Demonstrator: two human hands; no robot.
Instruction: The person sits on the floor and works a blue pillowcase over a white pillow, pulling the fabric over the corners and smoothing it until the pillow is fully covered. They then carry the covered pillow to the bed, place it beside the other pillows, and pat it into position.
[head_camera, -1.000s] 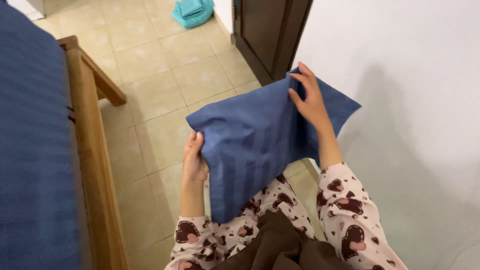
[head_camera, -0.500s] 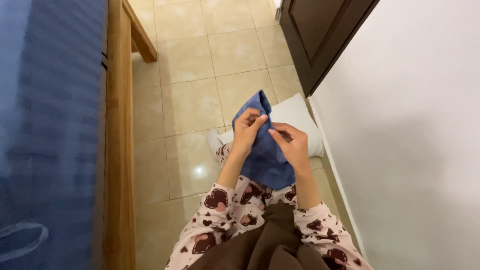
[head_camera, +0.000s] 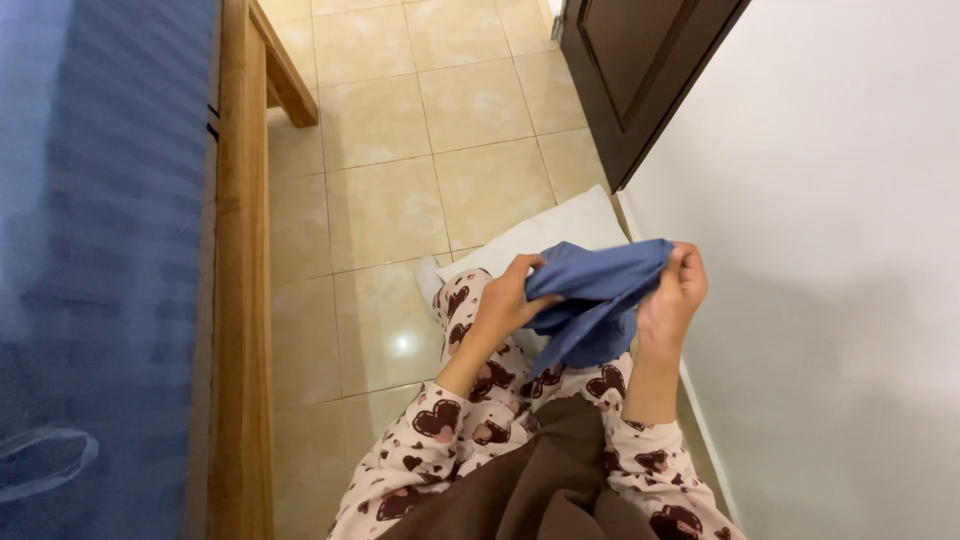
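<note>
Head view, looking down. I see the plain white wall, smooth and matt, filling the right side; its foot meets the floor just beside my right forearm. At left lies the blue striped woven bedcover, blurred by closeness and cut off by the frame on 3 sides. It is bordered by the long wooden bed rail, straight-edged with a slanted brace at its far end. Between rail and wall runs the glossy beige tiled floor, square tiles with thin grout lines, 1 bright reflection, and open room ahead toward the dark brown panelled door, whose top is out of frame. A white soft rectangular pillow lies on the tiles against the wall, its near part hidden behind my hands. Above it I hold the blue crumpled cloth cover, soft, folded and sagging in the middle. My left hand is closed on its left edge; my right hand pinches its right end, fingers curled tight. How the cloth is layered inside the bunch I cannot make out. Heart-patterned sleeves cover both forearms.
</note>
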